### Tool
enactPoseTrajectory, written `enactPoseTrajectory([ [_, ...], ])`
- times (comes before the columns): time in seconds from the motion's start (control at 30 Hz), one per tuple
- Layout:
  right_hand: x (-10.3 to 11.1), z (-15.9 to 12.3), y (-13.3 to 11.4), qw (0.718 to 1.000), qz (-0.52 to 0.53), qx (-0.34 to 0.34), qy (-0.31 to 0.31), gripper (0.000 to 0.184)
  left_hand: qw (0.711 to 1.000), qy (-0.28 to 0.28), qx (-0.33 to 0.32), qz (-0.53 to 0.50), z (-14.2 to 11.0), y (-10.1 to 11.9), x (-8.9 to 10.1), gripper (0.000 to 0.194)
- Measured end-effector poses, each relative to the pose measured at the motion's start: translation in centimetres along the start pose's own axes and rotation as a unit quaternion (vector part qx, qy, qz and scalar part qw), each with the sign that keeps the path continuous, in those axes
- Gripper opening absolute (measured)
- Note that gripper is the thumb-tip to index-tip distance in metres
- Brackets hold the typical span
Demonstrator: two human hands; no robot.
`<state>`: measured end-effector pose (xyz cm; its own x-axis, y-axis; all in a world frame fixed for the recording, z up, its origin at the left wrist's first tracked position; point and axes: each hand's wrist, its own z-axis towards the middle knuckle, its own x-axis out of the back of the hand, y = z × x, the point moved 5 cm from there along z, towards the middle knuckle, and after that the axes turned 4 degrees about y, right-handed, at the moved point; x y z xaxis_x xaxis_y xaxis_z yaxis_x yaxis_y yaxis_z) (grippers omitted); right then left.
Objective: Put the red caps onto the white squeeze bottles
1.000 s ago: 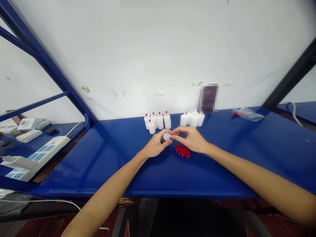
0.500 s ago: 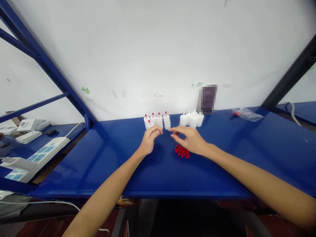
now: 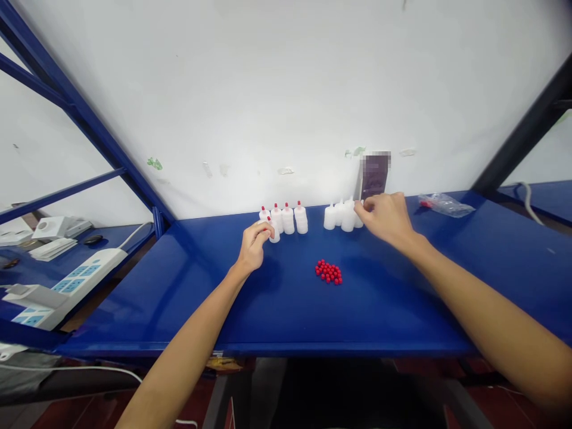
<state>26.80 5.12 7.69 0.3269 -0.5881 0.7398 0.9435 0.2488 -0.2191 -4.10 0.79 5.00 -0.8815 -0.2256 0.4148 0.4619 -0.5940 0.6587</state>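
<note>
As the left hand (image 3: 253, 246) slides over to the red-capped bottles (image 3: 288, 221), its grip too hidden to tell, the right hand (image 3: 386, 217) has swung from near the loose red caps (image 3: 329, 271) to the uncapped bottles (image 3: 347, 220) on the counter (image 3: 286, 310), grip curled, closure unclear.

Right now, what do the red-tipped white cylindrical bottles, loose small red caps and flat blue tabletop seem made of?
White bottles: probably matte plastic, from their milky walls. Red caps: likely moulded plastic, uniformly bright; finish too small to tell. Blue tabletop: glossy, with blurred reflections; painted metal or laminate, unclear.
</note>
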Motion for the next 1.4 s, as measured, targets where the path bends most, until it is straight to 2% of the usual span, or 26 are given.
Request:
enactPoseTrajectory([
  [0.1,-0.7,0.1,1.1,0.998,0.021,-0.044,-0.034,0.035,1.000,-0.006,-0.011,0.013,-0.1,0.0,0.0,0.028],
  [0.23,-1.8,-0.1,1.1,0.996,0.049,-0.036,-0.066,0.043,0.998,0.012,-0.022,0.062,-0.3,0.1,0.2,0.030],
  [0.43,-3.0,-0.6,1.0,0.991,0.089,-0.043,-0.088,0.037,0.992,0.074,0.047,0.092,-0.4,-1.2,0.5,0.026],
  [0.53,-3.2,-0.7,0.7,0.991,0.099,-0.031,-0.079,0.032,0.992,0.095,0.070,0.043,-0.3,-2.0,0.5,0.028],
  [0.63,-3.2,-0.9,0.0,0.990,0.120,-0.008,-0.072,0.026,0.990,0.125,0.064,0.006,0.0,-2.4,0.5,0.024],
  [0.73,-3.3,-1.4,-1.1,0.983,0.163,0.026,-0.079,0.023,0.983,0.179,0.037,0.015,0.4,-2.3,0.9,0.025],
  [0.87,-3.4,-2.1,-2.6,0.969,0.220,0.071,-0.083,0.031,0.973,0.223,0.012,0.054,1.0,-2.0,1.5,0.027],
  [0.97,-3.2,-2.3,-3.2,0.965,0.239,0.073,-0.085,0.037,0.972,0.223,0.021,0.075,1.4,-2.1,1.5,0.030],
  [1.17,-3.0,-2.4,-3.0,0.962,0.256,0.026,-0.090,0.040,0.970,0.199,0.015,0.140,1.8,-1.8,1.2,0.027],
  [1.3,-3.5,-2.5,-3.0,0.967,0.233,0.049,-0.088,0.042,0.960,0.201,0.020,0.192,1.9,-1.6,1.5,0.026],
  [1.4,-3.9,-2.6,-3.2,0.969,0.210,0.074,-0.104,0.038,0.959,0.182,0.040,0.212,2.1,-1.8,1.5,0.027],
])
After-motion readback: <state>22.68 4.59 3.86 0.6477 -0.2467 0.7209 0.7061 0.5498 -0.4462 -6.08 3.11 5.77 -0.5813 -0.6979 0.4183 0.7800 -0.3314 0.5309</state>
